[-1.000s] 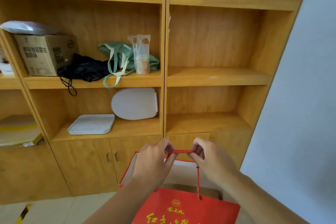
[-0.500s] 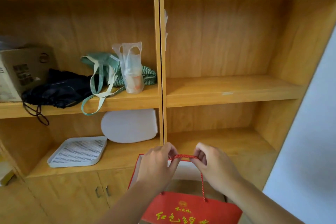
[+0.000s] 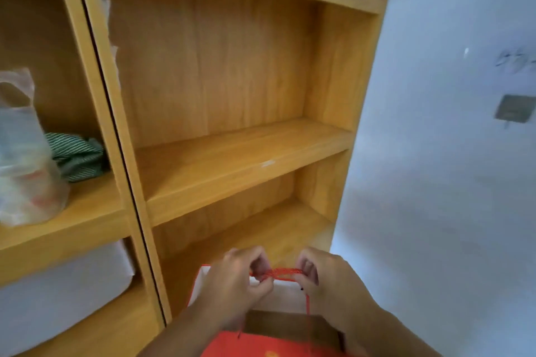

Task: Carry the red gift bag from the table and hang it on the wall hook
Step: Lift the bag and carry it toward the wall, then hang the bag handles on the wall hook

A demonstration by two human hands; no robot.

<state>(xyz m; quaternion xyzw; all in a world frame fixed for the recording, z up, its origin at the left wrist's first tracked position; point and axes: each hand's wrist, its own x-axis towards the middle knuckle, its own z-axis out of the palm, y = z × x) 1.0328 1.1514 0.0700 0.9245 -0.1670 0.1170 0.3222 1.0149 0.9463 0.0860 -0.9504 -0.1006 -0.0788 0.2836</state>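
Hands: we're pinching rope handles w/ left hand & right hand clamped, red gift bag hanging at 6 o'clock; paper's prob light, crushable; wall hook at 3.

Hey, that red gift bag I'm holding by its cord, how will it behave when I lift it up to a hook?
The red gift bag probably keeps its boxy shape, since its open mouth looks square. The cord handle looks thin and limp, so it may swing.
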